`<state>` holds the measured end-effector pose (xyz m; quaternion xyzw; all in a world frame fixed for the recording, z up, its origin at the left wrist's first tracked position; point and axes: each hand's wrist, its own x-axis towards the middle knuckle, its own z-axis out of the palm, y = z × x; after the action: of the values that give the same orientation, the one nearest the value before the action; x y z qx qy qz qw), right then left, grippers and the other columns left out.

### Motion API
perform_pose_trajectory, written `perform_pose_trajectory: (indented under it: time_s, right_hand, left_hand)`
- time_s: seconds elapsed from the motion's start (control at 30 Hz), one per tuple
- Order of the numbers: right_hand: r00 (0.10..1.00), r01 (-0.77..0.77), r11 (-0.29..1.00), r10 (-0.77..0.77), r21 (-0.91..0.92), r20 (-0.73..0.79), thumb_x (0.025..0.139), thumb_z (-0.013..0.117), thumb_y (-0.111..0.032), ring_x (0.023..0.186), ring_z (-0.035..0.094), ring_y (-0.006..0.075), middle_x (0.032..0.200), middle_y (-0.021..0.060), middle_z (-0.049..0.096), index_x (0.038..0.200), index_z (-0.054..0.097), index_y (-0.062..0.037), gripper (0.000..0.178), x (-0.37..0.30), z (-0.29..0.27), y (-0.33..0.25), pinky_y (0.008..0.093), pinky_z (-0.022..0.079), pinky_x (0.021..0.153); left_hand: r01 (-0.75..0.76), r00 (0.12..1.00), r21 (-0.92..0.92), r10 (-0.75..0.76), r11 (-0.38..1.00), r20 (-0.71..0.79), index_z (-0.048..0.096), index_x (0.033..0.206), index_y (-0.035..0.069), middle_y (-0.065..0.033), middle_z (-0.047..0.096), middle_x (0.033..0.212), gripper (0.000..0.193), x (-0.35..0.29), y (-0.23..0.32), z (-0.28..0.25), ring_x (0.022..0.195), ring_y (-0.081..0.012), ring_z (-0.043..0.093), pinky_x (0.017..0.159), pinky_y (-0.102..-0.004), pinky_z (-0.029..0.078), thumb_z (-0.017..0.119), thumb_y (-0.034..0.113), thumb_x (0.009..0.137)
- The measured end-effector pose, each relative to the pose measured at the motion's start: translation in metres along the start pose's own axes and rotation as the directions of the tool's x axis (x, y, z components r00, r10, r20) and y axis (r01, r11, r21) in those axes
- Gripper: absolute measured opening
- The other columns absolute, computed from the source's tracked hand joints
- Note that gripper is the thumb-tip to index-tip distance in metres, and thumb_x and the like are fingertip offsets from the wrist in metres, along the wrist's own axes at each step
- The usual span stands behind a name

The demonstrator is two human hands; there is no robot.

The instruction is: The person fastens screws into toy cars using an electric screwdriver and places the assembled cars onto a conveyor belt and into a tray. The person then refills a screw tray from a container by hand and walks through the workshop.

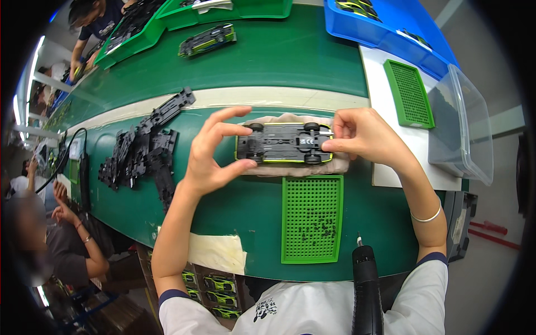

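Head view: the toy car (285, 143) lies upside down, black chassis up, on a beige cloth (290, 167) on the green desk (279, 61), with the left hand (215, 153) clamped on its left end, thumb below and fingers above, and the right hand (363, 134) pinching its right end between thumb and fingertips. Relative to the car, a green perforated tray (311, 219) holding small screws lies just below. A pile of black chassis plates (142, 151) lies well to the left, and an electric screwdriver (365, 290) stands below right.
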<state>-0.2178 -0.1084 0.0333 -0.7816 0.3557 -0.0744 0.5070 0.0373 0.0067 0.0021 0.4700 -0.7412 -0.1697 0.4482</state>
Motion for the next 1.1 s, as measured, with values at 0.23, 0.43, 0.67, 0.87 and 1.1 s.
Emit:
perform_pose_trajectory:
  time_s: [0.23, 0.43, 0.67, 0.87, 1.1]
  right_hand:
    - [0.996, -0.089, 0.984, 0.088, -0.154, -0.013, 0.071, 0.071, -0.019, 0.051, 0.053, 0.0116, 0.059, 0.004, 0.056, 0.062, 0.045, -0.0047, 0.031, -0.003, 0.002, -0.011, 0.0257, 0.041, 0.047]
    - [0.713, 0.539, 0.533, -0.701, -0.652, 0.017, 0.067, 0.07, -0.023, 0.11, 0.048, 0.0196, 0.106, -0.0009, 0.058, 0.096, 0.06, -0.0107, 0.033, -0.012, 0.033, -0.028, 0.0427, 0.033, 0.097]
    - [0.791, 0.486, 0.472, -0.596, -0.736, 0.14, 0.066, 0.07, -0.025, 0.119, 0.041, 0.0242, 0.121, -0.0012, 0.052, 0.11, 0.058, -0.0137, 0.047, -0.013, 0.037, -0.027, 0.0495, 0.021, 0.104]
    - [0.206, 0.548, 0.601, -0.771, 0.582, 0.602, 0.084, 0.058, -0.028, 0.105, 0.054, 0.0269, 0.116, 0.0129, 0.055, 0.11, 0.06, -0.0082, 0.033, -0.062, 0.003, -0.05, 0.0527, 0.012, 0.104]
    - [0.165, 0.455, 0.661, -0.721, 0.596, 0.673, 0.092, 0.041, -0.028, 0.072, 0.056, 0.019, 0.079, 0.0073, 0.053, 0.115, 0.056, -0.018, 0.029, -0.091, 0.029, -0.05, 0.0321, 0.047, 0.069]
  left_hand:
    - [-0.101, 0.988, 0.247, 0.067, 0.964, 0.139, 0.063, 0.078, 0.011, -0.0049, 0.051, 0.086, 0.028, -0.004, -0.004, -0.014, 0.081, -0.0221, 0.05, 0.074, -0.0325, 0.039, 0.077, 0.021, 0.056]
    - [-0.134, 0.981, 0.311, 0.081, 0.941, 0.176, 0.065, 0.079, 0.013, -0.0016, 0.049, 0.077, 0.026, -0.001, -0.001, -0.018, 0.072, -0.0196, 0.047, 0.068, -0.0313, 0.038, 0.076, 0.023, 0.058]
    - [-0.124, 0.979, 0.234, 0.079, 0.964, 0.19, 0.067, 0.083, 0.01, -0.0037, 0.052, 0.08, 0.033, 0.0, -0.005, -0.018, 0.076, -0.0208, 0.049, 0.071, -0.0319, 0.039, 0.077, 0.018, 0.054]
    - [-0.074, 0.992, 0.053, 0.068, 0.996, 0.104, 0.063, 0.081, 0.009, -0.0075, 0.056, 0.112, 0.027, -0.006, -0.014, -0.012, 0.107, -0.0275, 0.049, 0.092, -0.0397, 0.036, 0.076, 0.013, 0.058]
    - [-0.064, 0.988, 0.039, 0.058, 0.997, 0.146, 0.061, 0.082, 0.007, -0.0105, 0.057, 0.114, 0.03, -0.009, -0.018, -0.014, 0.106, -0.0301, 0.051, 0.09, -0.0392, 0.039, 0.075, 0.006, 0.056]
